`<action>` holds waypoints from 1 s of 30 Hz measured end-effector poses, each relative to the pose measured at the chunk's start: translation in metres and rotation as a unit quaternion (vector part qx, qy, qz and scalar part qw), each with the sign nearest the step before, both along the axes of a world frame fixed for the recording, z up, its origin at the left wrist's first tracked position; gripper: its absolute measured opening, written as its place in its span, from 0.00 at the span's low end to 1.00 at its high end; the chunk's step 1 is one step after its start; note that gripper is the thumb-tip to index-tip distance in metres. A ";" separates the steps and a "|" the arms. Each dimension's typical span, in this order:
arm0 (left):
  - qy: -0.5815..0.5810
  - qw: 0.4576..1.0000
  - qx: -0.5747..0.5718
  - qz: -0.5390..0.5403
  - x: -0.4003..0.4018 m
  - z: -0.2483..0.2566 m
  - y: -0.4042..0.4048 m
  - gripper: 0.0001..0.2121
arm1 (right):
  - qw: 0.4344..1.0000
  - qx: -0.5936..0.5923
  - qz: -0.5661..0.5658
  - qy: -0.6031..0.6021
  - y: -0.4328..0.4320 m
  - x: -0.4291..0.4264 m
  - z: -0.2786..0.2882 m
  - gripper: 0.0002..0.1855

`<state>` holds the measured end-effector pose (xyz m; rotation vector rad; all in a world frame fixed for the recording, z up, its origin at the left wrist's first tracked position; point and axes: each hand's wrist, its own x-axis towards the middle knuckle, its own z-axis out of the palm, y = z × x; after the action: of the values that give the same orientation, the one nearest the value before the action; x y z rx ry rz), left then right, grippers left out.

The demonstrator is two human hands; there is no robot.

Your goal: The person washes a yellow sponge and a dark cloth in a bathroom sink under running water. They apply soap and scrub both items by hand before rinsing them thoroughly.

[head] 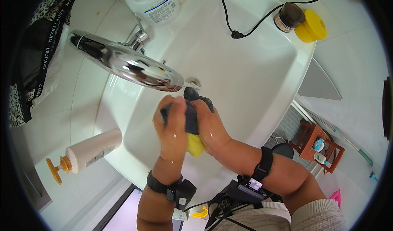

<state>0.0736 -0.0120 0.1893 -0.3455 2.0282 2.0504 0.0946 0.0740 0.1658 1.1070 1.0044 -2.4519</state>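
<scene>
Both hands grip a wet dark grey cloth item (191,117), possibly a sock, above the white washbasin (245,65). A yellow part (195,145) of what I hold hangs out below the grey fabric, between my wrists. My left hand (172,123) wraps its left side, thumb on top. On the other side my right hand (210,125) has its fingers curled around the fabric, partly hidden by it. The chrome faucet (129,62) reaches over from the left, and water runs from its spout just beyond the cloth, near the drain (194,81).
A beige pump bottle (93,151) stands on the left rim. A large white jug (153,4) is at the back. A black cable (261,23) hangs into the basin near a dark jar (288,17) and a yellow container (311,27). Both forearms wear strapped devices.
</scene>
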 end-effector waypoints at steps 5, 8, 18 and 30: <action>-0.154 0.975 0.144 0.065 -0.016 -0.005 -0.004 0.16 | 0.983 0.164 0.061 0.064 0.000 0.011 -0.008 0.18; -0.111 0.990 0.086 -0.027 -0.006 -0.008 -0.015 0.24 | 0.999 0.032 0.028 0.035 0.003 0.010 0.007 0.22; 0.500 0.769 -0.325 -0.229 0.017 -0.005 -0.013 0.23 | 0.955 -0.293 -0.021 0.045 0.022 -0.006 0.017 0.22; 0.389 0.882 -0.219 -0.153 0.012 -0.002 -0.002 0.08 | 0.987 -0.152 0.001 0.055 0.009 0.004 0.004 0.10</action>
<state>0.0860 -0.0140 0.1874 0.8262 2.7545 1.6414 0.0983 0.0834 0.1700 0.8780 0.6283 -2.5780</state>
